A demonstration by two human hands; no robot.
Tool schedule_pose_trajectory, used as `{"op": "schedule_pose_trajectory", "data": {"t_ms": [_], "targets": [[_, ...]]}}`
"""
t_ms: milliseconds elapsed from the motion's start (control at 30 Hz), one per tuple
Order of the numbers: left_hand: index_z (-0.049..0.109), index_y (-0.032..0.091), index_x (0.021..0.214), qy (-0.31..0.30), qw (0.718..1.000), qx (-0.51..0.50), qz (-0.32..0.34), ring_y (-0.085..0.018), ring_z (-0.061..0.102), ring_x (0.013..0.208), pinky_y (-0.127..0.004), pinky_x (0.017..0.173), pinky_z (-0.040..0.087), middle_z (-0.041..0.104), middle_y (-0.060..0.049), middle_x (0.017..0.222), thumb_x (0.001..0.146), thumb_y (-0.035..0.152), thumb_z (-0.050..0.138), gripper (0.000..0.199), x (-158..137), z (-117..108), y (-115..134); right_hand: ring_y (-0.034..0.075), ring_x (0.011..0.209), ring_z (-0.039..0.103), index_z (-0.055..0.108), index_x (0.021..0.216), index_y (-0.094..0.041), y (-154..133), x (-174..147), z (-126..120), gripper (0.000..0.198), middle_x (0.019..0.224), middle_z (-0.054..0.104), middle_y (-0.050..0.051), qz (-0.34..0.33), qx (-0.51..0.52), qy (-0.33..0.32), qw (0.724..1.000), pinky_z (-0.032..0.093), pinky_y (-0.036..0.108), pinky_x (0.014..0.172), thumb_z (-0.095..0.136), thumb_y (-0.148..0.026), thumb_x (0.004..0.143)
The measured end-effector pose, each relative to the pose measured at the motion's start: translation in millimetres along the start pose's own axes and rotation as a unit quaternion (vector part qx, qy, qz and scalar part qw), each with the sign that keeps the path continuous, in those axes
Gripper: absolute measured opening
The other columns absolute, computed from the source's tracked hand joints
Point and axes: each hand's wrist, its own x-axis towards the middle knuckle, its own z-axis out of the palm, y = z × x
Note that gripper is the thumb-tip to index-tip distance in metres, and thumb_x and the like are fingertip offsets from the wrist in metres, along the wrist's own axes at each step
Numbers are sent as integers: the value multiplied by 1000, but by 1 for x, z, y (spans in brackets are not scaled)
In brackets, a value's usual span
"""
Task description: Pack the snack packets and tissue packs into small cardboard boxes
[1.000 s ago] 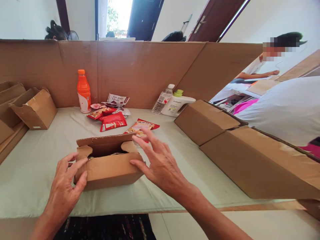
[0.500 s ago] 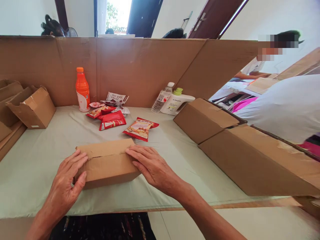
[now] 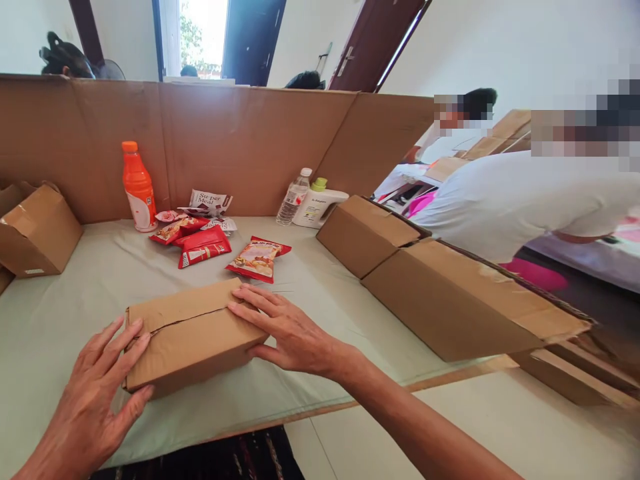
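Note:
A closed cardboard box point(image 3: 195, 337) lies on the cloth-covered table in front of me, its top flaps meeting in a narrow, slightly uneven seam. At its left end, my left hand point(image 3: 103, 380) has spread fingertips on the top and its thumb against the front side. My right hand point(image 3: 280, 327) grips the right end, fingers over the top near the seam and thumb at the front. Just beyond the box is a red and cream snack packet point(image 3: 257, 259). Farther back, several red packets point(image 3: 205, 247) lie in a heap beside a white "Super Meal" packet point(image 3: 213, 201).
An orange bottle point(image 3: 139, 187) stands at the back left, near an open cardboard box point(image 3: 43, 230). A clear water bottle point(image 3: 294, 198) and a white jug point(image 3: 317, 205) stand before the cardboard screen point(image 3: 250, 147). Larger boxes point(image 3: 450, 293) line the right edge; a co-worker point(image 3: 500, 193) sits beyond.
The view has swung to the right, so the table things appear farther left and more of a co-worker shows. Both hands stay on the box; the left hand's fingers look more spread.

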Motion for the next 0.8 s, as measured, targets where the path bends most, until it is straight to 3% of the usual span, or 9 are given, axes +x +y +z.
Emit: {"op": "schedule_pose_trajectory", "data": {"t_ms": [167, 500, 633, 800], "targets": [[42, 26, 154, 27, 999, 3, 17, -34, 53, 137, -49, 102, 56, 56, -11, 150, 97, 33, 57, 60, 5, -1, 4, 32, 151, 34, 44, 154, -18, 4, 6, -1, 76, 158, 45, 18, -6, 21, 24, 999, 39, 55, 119, 74, -20, 84], [48, 23, 151, 45, 998, 13, 39, -30, 63, 127, -43, 100, 60, 64, -10, 141, 96, 29, 62, 57, -2, -14, 20, 33, 145, 43, 52, 146, -13, -12, -7, -3, 62, 146, 57, 19, -21, 41, 72, 996, 45, 53, 115, 70, -14, 87], [48, 25, 151, 35, 997, 20, 67, -29, 67, 122, -38, 95, 63, 68, -9, 137, 94, 30, 63, 59, -2, -12, 34, 31, 145, 44, 47, 151, -21, -20, -37, -12, 69, 147, 58, 16, 5, 40, 82, 996, 48, 52, 113, 70, -14, 86], [45, 19, 152, 5, 988, -13, 151, -28, 62, 130, -35, 101, 60, 66, -12, 139, 93, 29, 65, 63, 17, 11, 65, 30, 144, 46, 41, 156, -27, -24, -110, -25, 75, 149, 57, 12, 74, 4, 109, 991, 53, 48, 111, 70, -15, 88]]}}
